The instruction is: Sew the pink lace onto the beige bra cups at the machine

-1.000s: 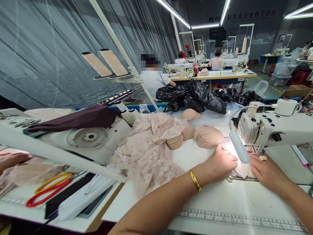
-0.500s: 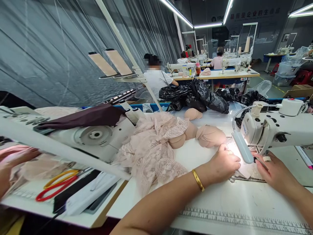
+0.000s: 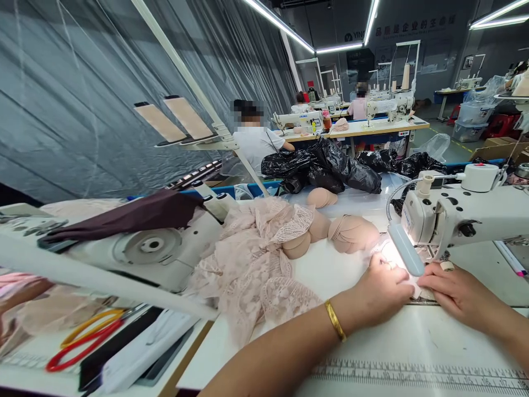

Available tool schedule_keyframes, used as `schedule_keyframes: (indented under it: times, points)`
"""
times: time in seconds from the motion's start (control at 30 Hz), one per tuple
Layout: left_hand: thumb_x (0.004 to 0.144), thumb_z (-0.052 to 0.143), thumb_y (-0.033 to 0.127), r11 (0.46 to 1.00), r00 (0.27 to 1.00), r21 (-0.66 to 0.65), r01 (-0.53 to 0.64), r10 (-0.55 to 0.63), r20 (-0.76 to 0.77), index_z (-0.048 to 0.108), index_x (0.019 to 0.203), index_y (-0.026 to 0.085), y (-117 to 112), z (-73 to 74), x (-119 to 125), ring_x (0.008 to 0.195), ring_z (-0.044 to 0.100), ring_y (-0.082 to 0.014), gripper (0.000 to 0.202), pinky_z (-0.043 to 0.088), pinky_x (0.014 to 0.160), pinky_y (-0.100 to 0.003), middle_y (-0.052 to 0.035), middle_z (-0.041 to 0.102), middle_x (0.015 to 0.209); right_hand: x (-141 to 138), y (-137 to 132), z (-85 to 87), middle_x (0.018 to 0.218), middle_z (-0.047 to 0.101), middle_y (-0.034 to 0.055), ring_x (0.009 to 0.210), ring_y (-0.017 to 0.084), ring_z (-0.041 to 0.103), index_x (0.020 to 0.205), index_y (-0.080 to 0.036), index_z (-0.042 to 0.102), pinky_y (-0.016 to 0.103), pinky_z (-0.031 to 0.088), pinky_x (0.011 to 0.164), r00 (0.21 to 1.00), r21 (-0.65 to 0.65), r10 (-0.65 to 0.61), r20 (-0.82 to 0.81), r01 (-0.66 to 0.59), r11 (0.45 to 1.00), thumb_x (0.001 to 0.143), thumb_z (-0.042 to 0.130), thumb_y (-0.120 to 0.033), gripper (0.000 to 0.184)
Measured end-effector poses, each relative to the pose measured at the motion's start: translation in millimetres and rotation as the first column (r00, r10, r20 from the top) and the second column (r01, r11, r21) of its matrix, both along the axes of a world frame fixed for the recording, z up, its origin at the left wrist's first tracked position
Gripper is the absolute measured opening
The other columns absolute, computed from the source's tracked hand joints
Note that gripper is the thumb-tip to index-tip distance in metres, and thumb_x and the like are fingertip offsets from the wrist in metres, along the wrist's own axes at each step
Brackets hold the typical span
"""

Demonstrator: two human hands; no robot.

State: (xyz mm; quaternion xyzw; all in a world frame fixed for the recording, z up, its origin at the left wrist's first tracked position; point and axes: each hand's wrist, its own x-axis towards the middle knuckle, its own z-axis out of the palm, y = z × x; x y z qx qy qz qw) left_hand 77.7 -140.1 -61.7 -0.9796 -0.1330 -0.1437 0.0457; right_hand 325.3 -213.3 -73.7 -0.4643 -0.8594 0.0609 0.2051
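lace pile (image 3: 256,259) | foam cups (image 3: 353,234) | red scissors (image 3: 82,344) | black bags (image 3: 326,165) | thread cones (image 3: 188,118)

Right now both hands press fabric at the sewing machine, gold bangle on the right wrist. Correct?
No: the head view shows the gold bangle on the left wrist. Left hand and right hand do press fabric at the sewing machine.

A garment sewing workshop: rows of sewing machines (image 3: 463,218) on each surface (image 3: 372,129), lace fabric (image 3: 256,259) heaped beside them.
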Motion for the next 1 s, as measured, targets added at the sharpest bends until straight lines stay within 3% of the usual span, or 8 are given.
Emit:
schedule_keyframes:
  times: [0.2, 0.43, 0.67, 0.8, 0.9, 1.0]
  points:
    - [0.096, 0.051, 0.016, 1.0, 1.0, 0.009, 0.014, -0.014, -0.009, 0.058, 0.084, 0.018, -10, 0.8, 0, 0.073, 0.051, -0.0177, 0.014, 0.03, 0.078, -0.04, -0.0004, 0.06, 0.083, -3, -1, 0.3, 0.098, 0.069, 0.003, 0.086, 0.021, 0.065, 0.114, -0.03, 0.068, 0.033, 0.052, 0.072, 1.0, -0.038, 0.029, -0.003, -0.029, 0.999, 0.1, 0.043, -0.009, 0.035]
    - [0.093, 0.054, 0.012, 0.999, 1.0, -0.037, 0.012, -0.013, -0.024, 0.059, 0.079, 0.017, 11, 3.8, 1, 0.08, 0.054, -0.019, 0.017, 0.031, 0.084, -0.042, -0.0014, 0.062, 0.084, -9, 2, -6.9, 0.099, 0.069, 0.0031, 0.072, 0.019, 0.061, 0.101, -0.028, 0.068, 0.032, 0.048, 0.063, 0.997, 0.026, -0.067, 0.05, 0.066, 0.998, 0.099, 0.041, -0.009, 0.033]
    - [0.096, 0.054, 0.013, 0.996, 0.998, -0.077, 0.053, -0.057, -0.04, 0.068, 0.085, 0.018, 36, 7.4, 1, 0.093, 0.061, -0.0213, 0.018, 0.032, 0.097, -0.046, -0.0037, 0.07, 0.097, -15, 7, -11.0, 0.098, 0.068, 0.0039, 0.067, 0.02, 0.059, 0.115, -0.028, 0.064, 0.032, 0.045, 0.056, 0.988, 0.067, -0.134, 0.076, 0.129, 0.989, 0.102, 0.037, -0.013, 0.034]
    - [0.097, 0.056, 0.013, 0.995, 0.998, -0.101, 0.005, -0.011, -0.06, 0.07, 0.09, 0.019, 46, 10.0, 5, 0.097, 0.061, -0.022, 0.017, 0.033, 0.099, -0.045, -0.0046, 0.071, 0.101, -15, 7, -12.1, 0.09, 0.064, 0.0032, 0.062, 0.019, 0.055, 0.101, -0.027, 0.061, 0.033, 0.044, 0.054, 0.985, 0.074, -0.156, 0.08, 0.15, 0.986, 0.102, 0.036, -0.014, 0.028]
    - [0.095, 0.056, 0.01, 0.999, 0.995, 0.002, -0.052, 0.052, -0.087, 0.067, 0.089, 0.017, 30, 18.3, 4, 0.093, 0.061, -0.0244, 0.015, 0.037, 0.091, -0.043, -0.0075, 0.07, 0.094, -14, 7, -12.5, 0.083, 0.06, 0.0022, 0.061, 0.019, 0.055, 0.092, -0.026, 0.059, 0.033, 0.044, 0.053, 0.982, 0.082, -0.169, 0.089, 0.162, 0.983, 0.103, 0.036, -0.017, 0.028]
    - [0.09, 0.059, 0.008, 0.993, 0.985, 0.088, -0.074, 0.087, -0.149, 0.063, 0.088, 0.015, -12, 29.8, -12, 0.082, 0.059, -0.0241, 0.009, 0.04, 0.082, -0.042, -0.0078, 0.064, 0.088, -9, 6, -16.1, 0.087, 0.064, 0.0034, 0.066, 0.019, 0.06, 0.101, -0.026, 0.064, 0.033, 0.048, 0.056, 0.985, 0.106, -0.153, 0.077, 0.145, 0.984, 0.104, 0.036, -0.017, 0.029]
